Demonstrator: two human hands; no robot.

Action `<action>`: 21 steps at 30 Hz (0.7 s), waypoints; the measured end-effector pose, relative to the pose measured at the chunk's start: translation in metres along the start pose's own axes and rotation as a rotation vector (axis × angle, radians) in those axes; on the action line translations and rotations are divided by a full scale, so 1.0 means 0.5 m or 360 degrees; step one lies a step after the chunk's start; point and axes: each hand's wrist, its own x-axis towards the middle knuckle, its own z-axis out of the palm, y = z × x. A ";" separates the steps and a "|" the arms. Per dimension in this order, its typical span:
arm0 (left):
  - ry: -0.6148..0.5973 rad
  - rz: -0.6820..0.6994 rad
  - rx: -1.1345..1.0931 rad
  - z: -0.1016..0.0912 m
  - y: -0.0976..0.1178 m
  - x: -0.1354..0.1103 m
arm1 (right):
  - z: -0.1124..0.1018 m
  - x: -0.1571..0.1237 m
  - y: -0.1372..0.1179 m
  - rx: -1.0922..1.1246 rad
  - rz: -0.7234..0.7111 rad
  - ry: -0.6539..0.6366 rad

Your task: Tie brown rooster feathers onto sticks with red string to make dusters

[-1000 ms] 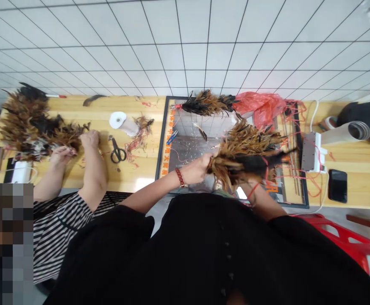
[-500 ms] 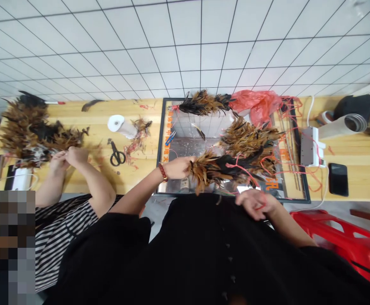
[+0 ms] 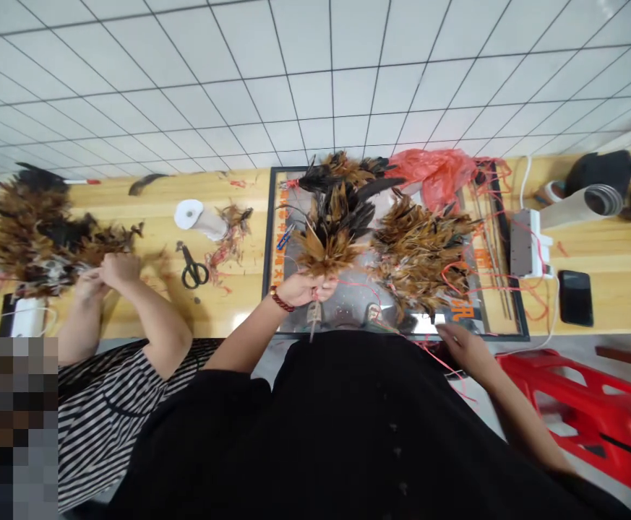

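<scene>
My left hand (image 3: 307, 289), with a red bead bracelet at its wrist, is closed around the base of a feather duster (image 3: 337, 227). The brown and black feathers point away from me, and a thin stick shows below my fingers. Pink string (image 3: 380, 314) trails slackly from the duster's base toward my right hand (image 3: 464, 350). That hand is at the table's front edge, slightly blurred, its fingers stretched out to the left beside the string. A brown feather bundle (image 3: 421, 242) lies right of the duster, and another feather bundle (image 3: 350, 167) lies behind it.
Left stand scissors (image 3: 193, 269), a white roll (image 3: 201, 219) and blue-handled snips (image 3: 285, 237). A co-worker's hands (image 3: 106, 278) are at a feather pile (image 3: 27, 224). Right are a red plastic bag (image 3: 434, 173), a power strip (image 3: 529, 242), a phone (image 3: 575, 297) and a red stool (image 3: 580, 404).
The feather duster has turned from lying sideways to pointing away from me, its base now in my left hand. My right hand has moved right, and the string now hangs below the table edge.
</scene>
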 end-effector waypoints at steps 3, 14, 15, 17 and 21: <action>-0.0090 -0.0022 -0.0153 0.039 0.001 0.038 | 0.055 0.105 -0.199 0.0833 -0.0319 -0.0040; 0.0109 0.0253 -0.0592 0.039 -0.031 0.005 | 0.118 0.219 -0.325 0.2504 0.0585 -0.0907; 0.0134 0.0284 -0.0600 0.036 -0.036 0.002 | 0.123 0.223 -0.325 0.2525 0.0617 -0.0885; 0.0177 0.0309 -0.0579 0.030 -0.044 -0.005 | 0.136 0.225 -0.324 0.2537 0.0631 -0.0869; 0.0212 0.0331 -0.0489 0.007 -0.051 -0.016 | 0.169 0.224 -0.301 0.2254 0.0581 -0.1090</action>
